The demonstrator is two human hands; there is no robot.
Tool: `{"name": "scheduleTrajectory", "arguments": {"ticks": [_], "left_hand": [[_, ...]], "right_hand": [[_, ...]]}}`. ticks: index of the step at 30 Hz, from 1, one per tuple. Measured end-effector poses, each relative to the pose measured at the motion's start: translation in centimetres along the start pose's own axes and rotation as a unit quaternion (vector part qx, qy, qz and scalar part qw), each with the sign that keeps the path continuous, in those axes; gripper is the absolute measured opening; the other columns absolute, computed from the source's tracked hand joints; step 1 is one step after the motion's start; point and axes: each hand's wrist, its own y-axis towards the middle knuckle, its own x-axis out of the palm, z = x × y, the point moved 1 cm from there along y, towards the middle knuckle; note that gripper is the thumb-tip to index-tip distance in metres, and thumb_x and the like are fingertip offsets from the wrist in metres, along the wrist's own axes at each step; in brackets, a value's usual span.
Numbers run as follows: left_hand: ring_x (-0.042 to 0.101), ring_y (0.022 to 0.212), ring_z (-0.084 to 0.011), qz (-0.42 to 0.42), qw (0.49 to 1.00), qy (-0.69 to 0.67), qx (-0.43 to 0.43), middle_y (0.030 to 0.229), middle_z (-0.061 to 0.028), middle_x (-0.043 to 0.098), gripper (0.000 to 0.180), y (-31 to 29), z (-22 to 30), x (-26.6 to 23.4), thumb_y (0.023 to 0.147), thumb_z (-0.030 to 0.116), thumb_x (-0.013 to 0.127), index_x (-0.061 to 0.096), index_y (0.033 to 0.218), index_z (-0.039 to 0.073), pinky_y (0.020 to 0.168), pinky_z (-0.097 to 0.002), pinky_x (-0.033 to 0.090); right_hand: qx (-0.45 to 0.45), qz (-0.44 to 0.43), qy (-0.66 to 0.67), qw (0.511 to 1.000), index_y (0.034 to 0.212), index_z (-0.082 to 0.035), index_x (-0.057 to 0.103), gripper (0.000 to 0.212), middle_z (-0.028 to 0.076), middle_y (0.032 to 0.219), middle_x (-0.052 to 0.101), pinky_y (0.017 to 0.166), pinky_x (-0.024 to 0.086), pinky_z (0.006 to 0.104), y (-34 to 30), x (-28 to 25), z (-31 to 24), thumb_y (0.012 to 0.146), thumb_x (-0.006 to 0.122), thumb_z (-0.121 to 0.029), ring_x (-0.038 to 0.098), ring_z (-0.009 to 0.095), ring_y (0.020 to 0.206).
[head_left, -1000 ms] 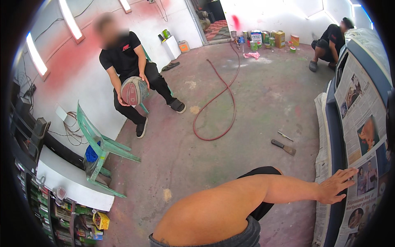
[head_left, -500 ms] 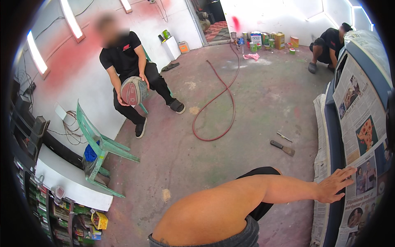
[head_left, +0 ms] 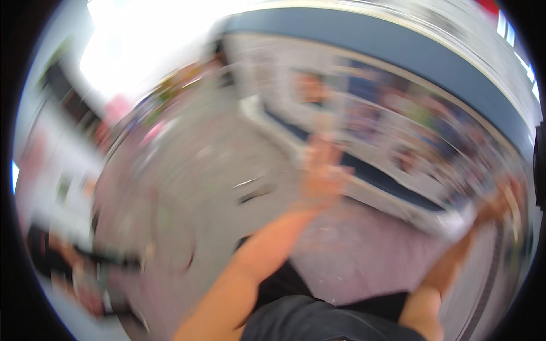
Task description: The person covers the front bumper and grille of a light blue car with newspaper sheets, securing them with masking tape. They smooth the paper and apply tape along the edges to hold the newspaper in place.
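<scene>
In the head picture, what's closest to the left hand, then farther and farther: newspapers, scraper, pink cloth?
From the left hand:
1. Newspapers, right by it; blur hides whether they touch.
2. Scraper, to its left.
3. Pink cloth, far off, upper left.

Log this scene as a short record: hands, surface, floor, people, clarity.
Left hand: fingers extended, nothing visible in it, in front of the lower masked side; contact unclear
Right hand: near the side's right end; grip too blurred to tell
Surface: blue body panel with newspaper sheets
Floor: scraper beside a slender tool
People: dark-clothed person, left edge
Clarity: heavy motion blur
</scene>
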Motion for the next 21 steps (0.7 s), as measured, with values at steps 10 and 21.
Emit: {"name": "scheduleTrajectory", "arguments": {"ticks": [10, 21], "left_hand": [[0.026, 0.153, -0.0397, 0.024, 0.995, -0.089, -0.035, 0.165, -0.0217, 0.026, 0.062, 0.1, 3.6, 1.1, 0.098, 0.013, 0.065, 0.038, 0.152, -0.003, 0.123, -0.0516, 0.024], [0.027, 0.153, -0.0402, -0.023, 0.998, -0.059, 0.017, 0.165, -0.0218, 0.028, 0.063, -1.6, 5.6, 4.8, 0.096, 0.013, 0.067, 0.041, 0.151, -0.003, 0.123, -0.0507, 0.024]], "right_hand": [[0.181, 0.065, -0.097, 0.977, 0.117, -0.003, 0.073, 0.026, 0.011, 0.094, 0.069, 0.079, 0.051, 0.0325, 4.3, -7.2, 0.6, 0.094, 0.06, -0.001, 0.065, 0.019, 0.08], [0.257, 0.095, -0.047, 0.96, 0.108, -0.003, 0.076, 0.023, 0.009, 0.096, 0.065, 0.069, 0.049, 0.0311, 2.7, -8.8, 4.6, 0.087, 0.067, 0.001, 0.058, 0.015, 0.07]]}}
